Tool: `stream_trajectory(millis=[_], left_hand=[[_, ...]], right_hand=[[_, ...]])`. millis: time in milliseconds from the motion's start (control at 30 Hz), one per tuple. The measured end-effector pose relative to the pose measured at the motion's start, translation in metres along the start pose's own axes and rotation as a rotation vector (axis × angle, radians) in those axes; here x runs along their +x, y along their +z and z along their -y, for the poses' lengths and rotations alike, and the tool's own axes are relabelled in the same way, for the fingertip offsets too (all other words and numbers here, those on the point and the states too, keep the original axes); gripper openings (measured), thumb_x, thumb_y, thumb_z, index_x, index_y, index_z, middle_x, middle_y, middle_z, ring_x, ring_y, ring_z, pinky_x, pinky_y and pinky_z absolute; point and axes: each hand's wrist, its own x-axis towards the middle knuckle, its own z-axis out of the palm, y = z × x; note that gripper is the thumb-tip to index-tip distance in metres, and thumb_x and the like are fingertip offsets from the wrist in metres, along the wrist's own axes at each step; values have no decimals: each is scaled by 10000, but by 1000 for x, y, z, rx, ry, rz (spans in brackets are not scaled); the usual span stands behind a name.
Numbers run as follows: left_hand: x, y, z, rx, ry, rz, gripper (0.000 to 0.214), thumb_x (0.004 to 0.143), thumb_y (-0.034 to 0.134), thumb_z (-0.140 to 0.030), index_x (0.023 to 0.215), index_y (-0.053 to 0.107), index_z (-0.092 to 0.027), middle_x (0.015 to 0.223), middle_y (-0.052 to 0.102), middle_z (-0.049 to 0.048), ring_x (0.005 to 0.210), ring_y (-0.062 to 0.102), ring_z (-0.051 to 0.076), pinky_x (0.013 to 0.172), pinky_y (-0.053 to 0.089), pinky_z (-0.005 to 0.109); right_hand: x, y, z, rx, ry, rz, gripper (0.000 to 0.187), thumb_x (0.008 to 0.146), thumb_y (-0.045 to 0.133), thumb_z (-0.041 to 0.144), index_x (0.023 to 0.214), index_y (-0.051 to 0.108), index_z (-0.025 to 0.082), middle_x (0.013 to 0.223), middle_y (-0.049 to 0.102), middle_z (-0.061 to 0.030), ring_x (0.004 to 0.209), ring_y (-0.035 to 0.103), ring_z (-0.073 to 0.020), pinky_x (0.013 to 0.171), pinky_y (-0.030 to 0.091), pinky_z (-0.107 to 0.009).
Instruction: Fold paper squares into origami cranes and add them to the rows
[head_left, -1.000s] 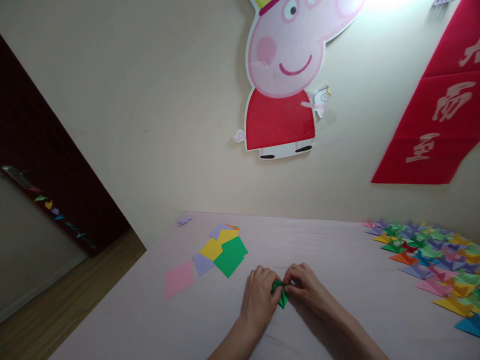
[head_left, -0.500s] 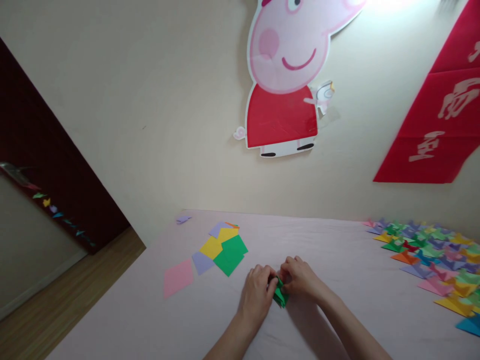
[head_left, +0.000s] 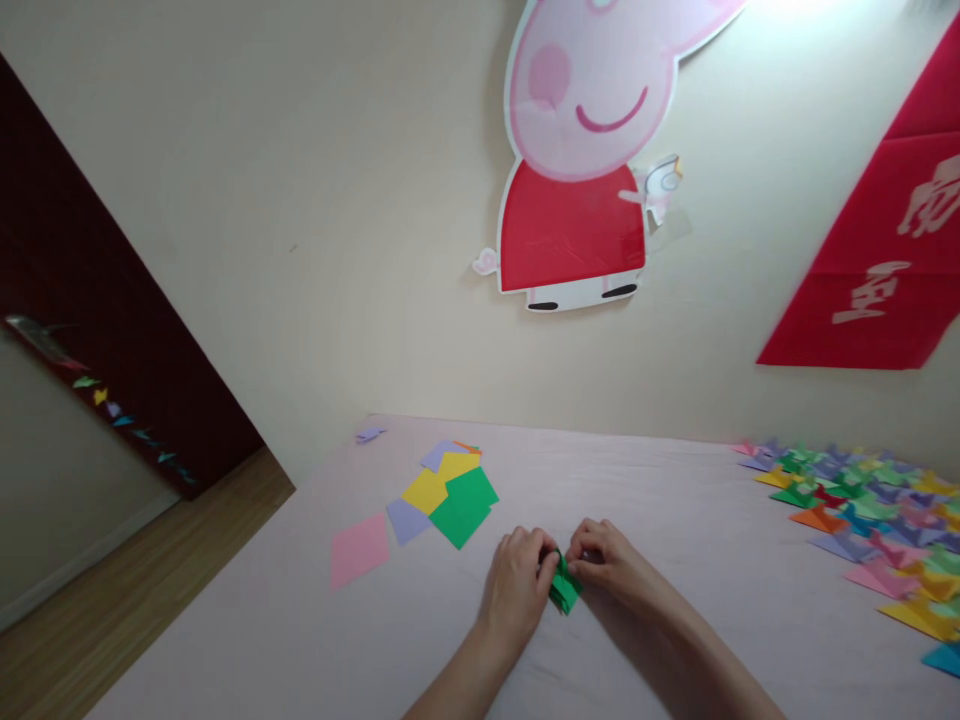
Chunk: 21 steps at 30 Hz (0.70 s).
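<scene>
We see a big cartoon pig cutout [head_left: 577, 160] on the wall at 12 o'clock, and a red banner [head_left: 877, 280] at 2 o'clock. Below them lies the wide pink surface [head_left: 675, 480]. At 3 o'clock on it sits a big heap of folded paper shapes [head_left: 870, 510] in many colours. At 10 o'clock from the hands lies a small pile of flat paper squares [head_left: 450, 490], green, yellow and lilac, with one pink square [head_left: 360, 548] a bit apart at 9 o'clock.

Our two hands meet low in the middle. The left hand [head_left: 517, 590] and the right hand [head_left: 611, 565] are close together, and the green folded paper [head_left: 562, 588] sits right between them, resting on the surface. It is small and thin. Its long side runs nearly from 12 o'clock to 6 o'clock, with a pointed tip at the 6 o'clock end.

The left fingers [head_left: 534, 548] curl in and pinch the paper from 9 o'clock. The right fingers [head_left: 589, 545] pinch its top from 2 o'clock. Both hands touch it, so neither is nearer.
</scene>
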Motion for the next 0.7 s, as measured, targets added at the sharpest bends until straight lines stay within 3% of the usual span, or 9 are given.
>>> stream_trajectory(millis=[300, 467, 567, 700], left_hand=[[-1, -4, -5, -13, 1, 12, 105, 949, 510, -214, 884, 591, -221, 902, 619, 7, 899, 541, 196, 822, 394, 315], [2, -1, -6, 22, 9, 19, 44, 930, 556, -223, 900, 588, -215, 908, 626, 5, 898, 543, 201, 828, 387, 327], [3, 2, -3, -14, 20, 2, 144, 954, 487, -180, 855, 584, -219, 880, 630, -8, 885, 549, 188, 824, 385, 320], [2, -1, -4, -121, 1, -19, 248, 998, 399, -253, 839, 588, -227, 870, 616, -1, 884, 555, 182, 820, 406, 309]], right_hand=[[-5, 12, 4, -103, 21, -123, 136, 797, 573, 227, 692, 660, 219, 823, 647, -26, 841, 549, -213, 786, 391, -353], [-8, 12, 8, -125, 1, -120, 127, 828, 586, 243, 717, 643, 221, 835, 646, -17, 851, 546, -209, 783, 377, -352], [-10, 11, 10, -114, -4, -104, 91, 803, 607, 214, 715, 629, 223, 834, 641, -9, 854, 541, -210, 785, 372, -355], [-10, 12, 10, -31, -42, -134, 96, 807, 585, 199, 716, 598, 227, 808, 632, -11, 842, 540, -213, 796, 380, -363]])
